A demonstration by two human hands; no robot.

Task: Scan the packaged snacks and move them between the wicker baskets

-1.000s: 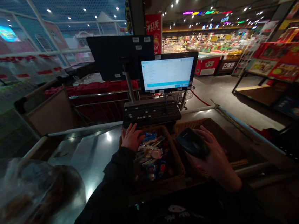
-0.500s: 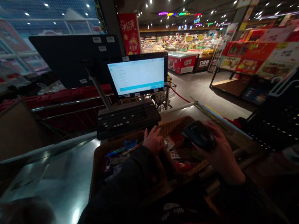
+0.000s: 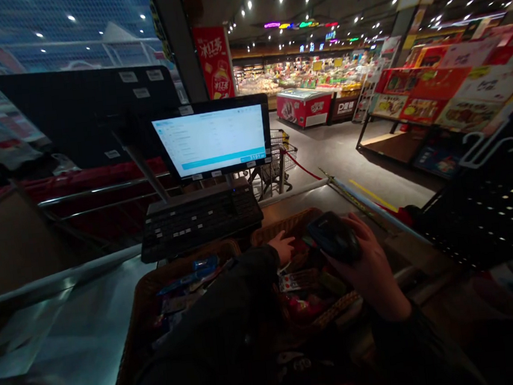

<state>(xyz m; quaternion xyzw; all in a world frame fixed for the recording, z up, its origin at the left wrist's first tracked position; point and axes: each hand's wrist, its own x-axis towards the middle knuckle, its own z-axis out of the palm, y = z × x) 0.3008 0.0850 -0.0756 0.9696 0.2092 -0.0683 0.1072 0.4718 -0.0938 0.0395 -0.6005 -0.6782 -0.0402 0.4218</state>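
Observation:
My right hand [image 3: 375, 266] is wrapped round a black handheld barcode scanner [image 3: 332, 238], held above the right wicker basket [image 3: 340, 307]. Over the far left part of that basket reaches my left hand [image 3: 282, 247], its fingers stretched out and apart, with nothing visible in them. Small packaged goods [image 3: 299, 280] lie in the right basket, some in pink and red wrappers. To the left stands a second wicker basket [image 3: 133, 301] holding several packets, among them a blue one [image 3: 205, 262]. My left sleeve covers much of this second basket.
Behind the baskets is a black keyboard [image 3: 200, 221] below a lit checkout screen [image 3: 210, 139]. A dark second monitor [image 3: 85, 112] stands left of it. A metal counter [image 3: 82, 318] extends left. At right are a black perforated panel [image 3: 494, 206] and white hooks [image 3: 490, 149].
My left hand has moved from between the two baskets to over the right basket. The view has shifted a little, and the scanner stays in my right hand.

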